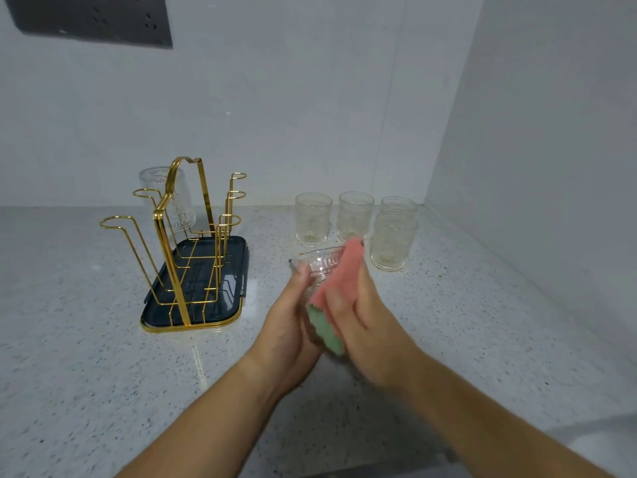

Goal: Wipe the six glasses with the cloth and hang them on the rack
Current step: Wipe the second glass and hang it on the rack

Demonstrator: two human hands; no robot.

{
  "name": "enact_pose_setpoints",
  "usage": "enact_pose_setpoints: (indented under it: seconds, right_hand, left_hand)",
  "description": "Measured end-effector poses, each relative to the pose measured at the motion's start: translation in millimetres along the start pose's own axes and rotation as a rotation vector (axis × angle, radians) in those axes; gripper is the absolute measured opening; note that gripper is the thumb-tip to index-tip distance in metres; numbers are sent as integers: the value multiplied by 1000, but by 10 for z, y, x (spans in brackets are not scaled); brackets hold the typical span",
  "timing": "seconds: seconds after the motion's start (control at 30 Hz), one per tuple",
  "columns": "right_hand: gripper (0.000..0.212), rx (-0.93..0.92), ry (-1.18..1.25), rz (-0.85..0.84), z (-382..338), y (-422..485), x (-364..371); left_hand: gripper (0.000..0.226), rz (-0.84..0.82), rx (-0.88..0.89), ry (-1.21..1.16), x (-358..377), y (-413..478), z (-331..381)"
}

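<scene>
Counter log: the rack is carrying one hung glass at its far-left peg. Four waiting glasses are standing right of it. Left grip is clasping the tilted second glass above the counter. Right grip, fingers extended, is pressing the cloth against it. We are judging four wipes and five hangs outstanding.
</scene>
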State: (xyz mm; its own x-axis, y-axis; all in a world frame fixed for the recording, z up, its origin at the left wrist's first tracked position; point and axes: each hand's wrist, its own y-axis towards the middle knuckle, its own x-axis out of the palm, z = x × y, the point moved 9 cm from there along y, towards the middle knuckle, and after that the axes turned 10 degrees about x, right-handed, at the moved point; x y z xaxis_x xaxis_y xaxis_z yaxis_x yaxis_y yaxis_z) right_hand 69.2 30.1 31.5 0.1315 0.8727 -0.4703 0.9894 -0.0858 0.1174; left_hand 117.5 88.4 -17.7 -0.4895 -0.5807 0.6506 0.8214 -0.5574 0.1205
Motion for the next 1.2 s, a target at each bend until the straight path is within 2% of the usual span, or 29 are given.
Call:
enact_pose_setpoints:
  seconds: [0.07, 0.13, 0.2, 0.27, 0.33, 0.37, 0.43, 0.53, 0.63, 0.7, 0.73, 0.83, 0.87, 0.93, 1.03, 1.1, 1.17, 1.2]
  right_hand:
    - [54, -18, -118, -36, 130, -138, 97]
    - [53, -38, -209, -25, 234, -260, 98]
    - [26, -17, -146, -29, 239, -299, 40]
    - [17, 36, -26, -22, 168, -236, -51]
    - [31, 37, 72, 21, 64, -116, -172]
    - [40, 44, 116, 45, 22, -39, -231]
    - [43, 61, 198, 59, 6, 96, -271]
    - [66, 44, 151, 29, -31, 84, -111]
    - [49, 6, -51, -14, 55, -126, 68]
    - [56, -10, -132, 10, 159, -253, 47]
    - [52, -9, -154, 32, 196, -287, 9]
    - [22, 28, -63, 38, 163, -257, -97]
    - [23, 44, -11, 37, 127, -208, -128]
    - [40, 38, 60, 75, 38, -77, -210]
    - [60, 92, 196, 131, 17, 116, -278]
    - [52, 90, 239, 103, 59, 150, -194]
    - [27, 81, 209, 55, 65, 86, -96]
    - [27, 68, 169, 38, 54, 32, -63]
  left_hand:
    - [101, 20, 17, -24, -57, 15, 25]
    - [114, 91, 27, 2, -151, 38, 14]
    - [112, 112, 5, 11, -175, 49, -40]
    - [91, 64, -32, 47, -95, 50, -78]
    - [67, 20, -65, 80, -41, 41, -136]
    - [63, 6, -66, 64, -17, 37, -135]
    - [62, 20, -70, -2, -29, 38, -131]
    - [70, 55, -41, -61, -97, 45, -80]
    - [80, -35, -4, -88, 16, 2, -10]
    - [70, -39, 18, -51, 25, 10, 15]
    - [71, -25, 23, -10, 6, 21, 4]
    - [75, 3, -20, 47, 5, 23, -25]
    - [75, -8, -53, 41, 19, 26, -55]
    - [78, -27, -97, 33, 55, 26, -91]
    - [73, -7, -91, 23, -2, 41, -115]
    - [73, 10, -78, -13, 1, 21, -93]
    - [73, 4, -73, -13, 13, -3, -62]
    - [73, -6, -63, -5, 32, -13, -39]
